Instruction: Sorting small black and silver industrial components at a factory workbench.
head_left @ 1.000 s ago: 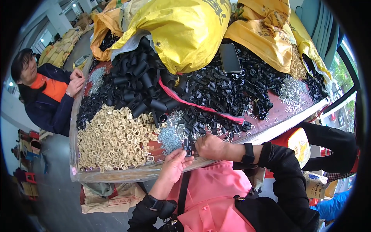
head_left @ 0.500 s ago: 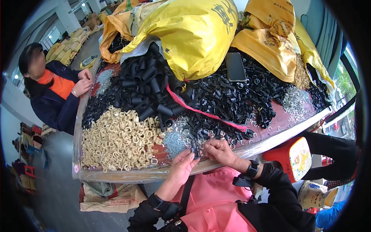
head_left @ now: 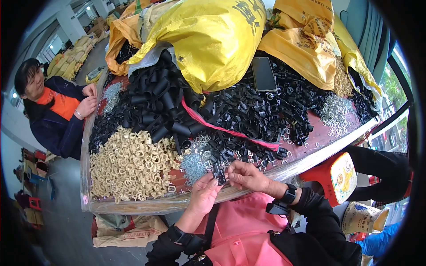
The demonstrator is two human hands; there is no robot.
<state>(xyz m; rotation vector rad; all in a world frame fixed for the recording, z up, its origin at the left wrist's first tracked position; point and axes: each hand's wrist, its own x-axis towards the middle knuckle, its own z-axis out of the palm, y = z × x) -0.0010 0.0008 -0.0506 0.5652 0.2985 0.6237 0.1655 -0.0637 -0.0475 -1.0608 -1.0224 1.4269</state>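
Just below the centre of the frame I am holding a small black part [head_left: 218,176] in the left hand [head_left: 205,191], whose thumb and fingers are clamping on its lower end near the front edge of the surface [head_left: 133,207]. The right hand [head_left: 250,177] is bringing its fingertips together just beside the part; whether they are touching it or pinching something tiny, I cannot tell. I am judging the work on this one piece to be under way but unfinished, since both hands are crowding round it and it is not lying set down. Plenty is lying loose: tan rings [head_left: 133,164] are heaping at left of centre, small grey pieces [head_left: 194,166] are sitting by the left hand, black fittings [head_left: 262,115] are spreading across the middle, and silver U-shaped clips [head_left: 337,115] are gathering toward the right. Judging by those heaps, I am expecting much to be left. I am not making out any separate lot of completed pieces, so how many are done is staying unclear.
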